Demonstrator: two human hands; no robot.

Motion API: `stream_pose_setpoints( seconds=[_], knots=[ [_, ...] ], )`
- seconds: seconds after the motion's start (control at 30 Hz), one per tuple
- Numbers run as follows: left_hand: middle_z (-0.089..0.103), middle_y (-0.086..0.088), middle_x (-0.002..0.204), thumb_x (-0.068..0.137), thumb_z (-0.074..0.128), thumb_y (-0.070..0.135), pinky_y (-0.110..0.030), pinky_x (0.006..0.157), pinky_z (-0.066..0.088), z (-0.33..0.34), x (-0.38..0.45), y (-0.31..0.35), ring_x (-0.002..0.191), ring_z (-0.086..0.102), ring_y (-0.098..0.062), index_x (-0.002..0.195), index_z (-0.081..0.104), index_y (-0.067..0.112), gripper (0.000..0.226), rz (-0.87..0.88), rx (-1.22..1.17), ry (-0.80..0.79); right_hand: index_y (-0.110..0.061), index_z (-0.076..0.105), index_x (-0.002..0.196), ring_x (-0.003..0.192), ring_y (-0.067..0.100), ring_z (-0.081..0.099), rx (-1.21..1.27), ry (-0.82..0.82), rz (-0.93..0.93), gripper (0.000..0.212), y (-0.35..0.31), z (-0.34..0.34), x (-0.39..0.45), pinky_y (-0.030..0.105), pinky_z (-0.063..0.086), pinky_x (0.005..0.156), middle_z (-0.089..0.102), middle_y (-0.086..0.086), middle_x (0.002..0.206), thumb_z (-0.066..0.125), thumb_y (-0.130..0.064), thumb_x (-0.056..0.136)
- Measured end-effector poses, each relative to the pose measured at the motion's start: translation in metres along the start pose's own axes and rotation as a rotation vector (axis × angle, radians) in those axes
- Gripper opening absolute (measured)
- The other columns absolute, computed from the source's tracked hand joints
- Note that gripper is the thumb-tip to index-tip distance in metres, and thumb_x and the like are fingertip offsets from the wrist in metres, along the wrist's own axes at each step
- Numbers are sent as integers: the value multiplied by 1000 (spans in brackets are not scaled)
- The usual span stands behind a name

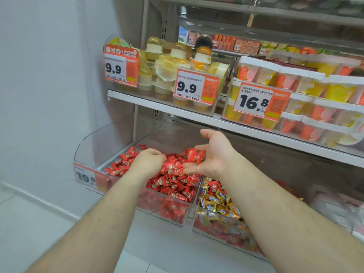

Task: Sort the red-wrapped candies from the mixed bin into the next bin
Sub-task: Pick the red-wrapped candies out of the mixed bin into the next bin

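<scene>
A shop aisle: white wall on the left of the frame, tiered shelves filling the right, pale floor along the bottom. Nearest, at lower centre-right, sits the mixed bin (216, 219), a clear tub of mostly gold-and-blue sweets with red wrappers showing low against its front wall, so reds remain to be pulled out. Just left of it, touching or nearly so, the red bin (169, 211) is heaped with red candies (173, 180) and carries a 19.8 tag (86, 177) at its left end.

Both hands are over the red bin. The left hand (148, 162) is knuckles up, fingers curled down into the heap; whether it grips anything I cannot tell. The right hand (212, 154) is palm up with fingers loosely spread, a few red candies (194, 155) lying on its fingers above the heap, seemingly being tipped in.

Judging by this, the sorting is well under way but not finished: one handful is at the drop-off, more reds wait in the mixed bin.

Further back, upper shelves hold jelly cups (167, 75) behind 9.9 and 16.8 tags
</scene>
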State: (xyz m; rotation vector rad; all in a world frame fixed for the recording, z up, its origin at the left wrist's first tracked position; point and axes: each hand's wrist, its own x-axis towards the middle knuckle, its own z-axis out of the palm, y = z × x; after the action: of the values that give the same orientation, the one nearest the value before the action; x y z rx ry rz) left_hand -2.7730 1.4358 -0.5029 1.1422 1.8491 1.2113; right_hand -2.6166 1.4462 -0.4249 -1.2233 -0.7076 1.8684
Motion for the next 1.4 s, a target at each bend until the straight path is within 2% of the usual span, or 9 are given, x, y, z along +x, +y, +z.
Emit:
stream_pose_setpoints(
  seconds=[0.1,0.2,0.3,0.4,0.63,0.87,1.1,1.23,1.4],
  knots=[
    [55,-2,136,85,48,38,-43,104,38,-3,8,-10,123,49,-28,136,50,35,51,60,524,-1,-11,22,155,150,41,4,-118,15,-49,79,4,4,12,69,10,112,6,14,164,53,-48,93],
    [45,-5,141,88,47,34,-46,107,35,2,0,-7,132,36,-31,130,55,36,43,180,840,-87,-13,24,155,151,34,7,-176,10,-98,78,9,-1,19,58,11,118,9,12,164,51,-52,93],
    [64,-3,108,85,52,26,-36,89,52,14,-9,0,105,59,-26,95,69,25,20,269,821,-340,-9,33,151,151,32,11,-240,28,-130,70,15,-4,24,52,11,121,18,15,162,48,-49,96],
    [69,-7,109,92,51,23,-34,85,52,9,-2,2,102,63,-28,105,69,12,25,152,921,-510,-5,40,145,150,33,14,-272,43,-125,62,17,-5,29,50,13,120,21,21,160,44,-47,99],
    [61,-5,123,86,51,37,-43,96,45,-11,21,-20,115,54,-31,118,61,23,37,42,977,-228,-1,35,147,144,44,25,-181,-46,-80,62,12,-10,24,59,25,114,23,29,156,38,-44,102],
    [57,0,127,88,56,32,-41,103,42,18,1,4,120,52,-22,124,60,27,36,392,534,-102,5,57,112,93,36,68,-144,18,-207,39,0,-51,-1,39,57,71,66,25,108,40,-30,105],
    [54,3,128,93,54,39,-35,95,47,70,-37,32,109,56,-17,136,46,23,47,390,250,-223,-8,71,102,81,21,69,-895,214,-447,15,-21,-115,-18,30,56,75,73,13,98,58,-12,95],
    [56,-1,128,92,52,30,-42,82,52,92,-42,31,102,61,-26,139,37,23,50,308,349,-167,-25,76,100,98,8,64,-1672,43,-453,21,-19,-111,15,26,50,88,70,-12,105,61,-16,88],
    [54,-1,132,90,52,14,-39,77,48,96,-47,31,104,59,-28,142,30,25,58,279,430,-100,-21,65,96,71,5,49,-1871,-204,-248,9,-5,-85,60,21,38,64,56,-13,79,58,-21,91]
  ],
)
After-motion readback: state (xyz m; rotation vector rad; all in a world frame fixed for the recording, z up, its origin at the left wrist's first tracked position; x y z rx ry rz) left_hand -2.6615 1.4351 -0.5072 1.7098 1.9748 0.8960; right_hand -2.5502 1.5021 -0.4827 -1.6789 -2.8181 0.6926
